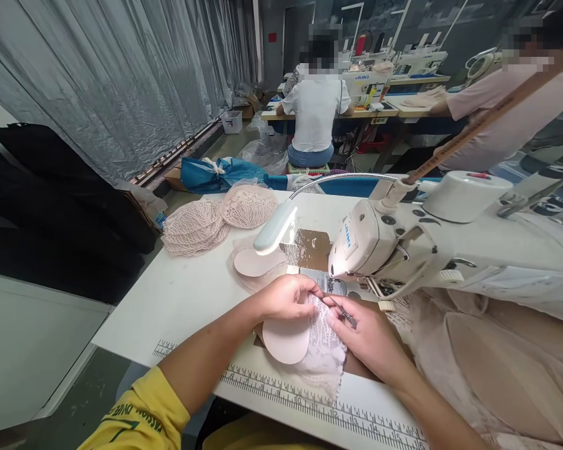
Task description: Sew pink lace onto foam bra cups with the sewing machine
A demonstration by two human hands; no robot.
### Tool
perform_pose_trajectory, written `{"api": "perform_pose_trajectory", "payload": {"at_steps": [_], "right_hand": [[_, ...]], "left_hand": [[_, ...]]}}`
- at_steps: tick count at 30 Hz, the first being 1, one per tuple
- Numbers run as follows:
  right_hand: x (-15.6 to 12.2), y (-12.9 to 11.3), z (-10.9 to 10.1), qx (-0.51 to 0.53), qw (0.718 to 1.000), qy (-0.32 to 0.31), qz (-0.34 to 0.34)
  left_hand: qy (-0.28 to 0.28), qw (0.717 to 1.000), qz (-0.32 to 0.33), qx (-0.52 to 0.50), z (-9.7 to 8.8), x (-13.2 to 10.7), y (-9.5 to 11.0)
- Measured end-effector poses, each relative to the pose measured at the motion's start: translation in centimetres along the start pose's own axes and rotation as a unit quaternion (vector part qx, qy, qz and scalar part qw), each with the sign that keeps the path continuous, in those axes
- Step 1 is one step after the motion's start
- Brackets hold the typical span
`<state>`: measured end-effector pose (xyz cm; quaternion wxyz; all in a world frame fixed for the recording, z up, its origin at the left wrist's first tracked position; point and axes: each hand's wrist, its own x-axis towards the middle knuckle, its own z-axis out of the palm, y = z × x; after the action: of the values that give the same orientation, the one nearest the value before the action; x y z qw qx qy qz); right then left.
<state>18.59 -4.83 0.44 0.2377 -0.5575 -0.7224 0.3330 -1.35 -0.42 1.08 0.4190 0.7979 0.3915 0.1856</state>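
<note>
Just in front of the sewing machine's needle area, my left hand (293, 297) pinches the upper edge of a pale pink lace piece (326, 334). A smooth oval foam cup (286, 340) lies beside the lace, under my left hand. My right hand (363, 334) is closed round a slim dark metal tool (346, 314) that looks like tweezers, its tip pointing at the fingers of my left hand. The right fingertips also touch the lace. Exactly what lies between the meeting fingertips is too small to tell. Behind my left hand rests another cup piece with sheer fabric (258, 262).
The white sewing machine (370, 240) stands at the right, with a lamp (276, 230) reaching over the table. Lace cups (197, 228) are stacked at the back left. Sheer fabric (497, 369) heaps at the right. A printed ruler (304, 397) runs along the front edge. Two people sit beyond.
</note>
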Motion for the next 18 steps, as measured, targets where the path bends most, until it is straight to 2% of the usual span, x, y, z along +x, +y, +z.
{"api": "perform_pose_trajectory", "payload": {"at_steps": [2, 5, 9, 13, 18], "right_hand": [[-0.1, 0.1, -0.1, 0.038, 0.999, 0.0, 0.018], [-0.3, 0.5, -0.2, 0.077, 0.996, -0.005, 0.034], [-0.6, 1.0, -0.1, 0.104, 0.993, -0.015, 0.043], [-0.6, 1.5, -0.2, 0.108, 0.994, -0.013, 0.018], [-0.6, 2.1, -0.9, 0.096, 0.995, -0.01, -0.037]], "left_hand": [[0.009, 1.0, 0.005, -0.008, 0.0, 0.0, 0.1], [0.013, 0.999, -0.025, -0.022, 0.3, 0.2, 0.1], [-0.029, 0.99, -0.06, -0.125, 0.6, 0.4, -0.3], [-0.095, 0.962, -0.08, -0.242, 0.7, 0.4, -0.8], [-0.1, 0.949, -0.088, -0.287, 0.7, 0.2, -1.0]]}}
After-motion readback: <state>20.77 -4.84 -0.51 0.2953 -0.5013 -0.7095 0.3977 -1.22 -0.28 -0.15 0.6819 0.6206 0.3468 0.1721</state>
